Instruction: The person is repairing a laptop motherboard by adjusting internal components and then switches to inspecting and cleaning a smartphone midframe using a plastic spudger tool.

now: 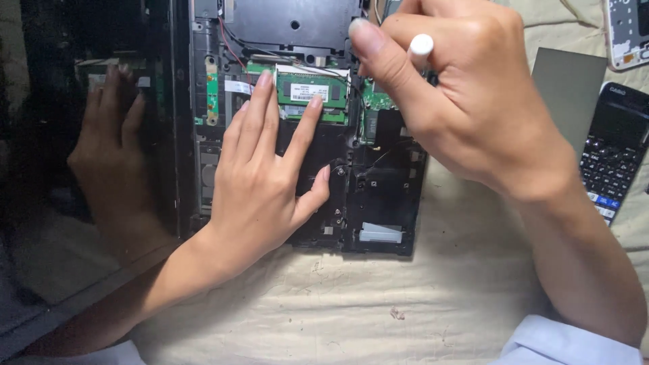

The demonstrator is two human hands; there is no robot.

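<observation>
Right hand (473, 108) grips tool (420, 46) above memory module (312, 91).

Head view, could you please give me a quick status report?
Left hand fingertips on green memory module. Right hand gripping white-tipped tool. Black opened laptop base unobstructed.

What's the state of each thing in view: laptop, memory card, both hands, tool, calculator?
Laptop: bottom cover off, insides exposed.
Memory card: lying in its slot, two fingertips on it.
Left hand: flat, fingers spread on the laptop.
Right hand: closed around the tool.
White-tipped tool: gripped, tip hidden.
Calculator: lying face up, screen dark.
</observation>
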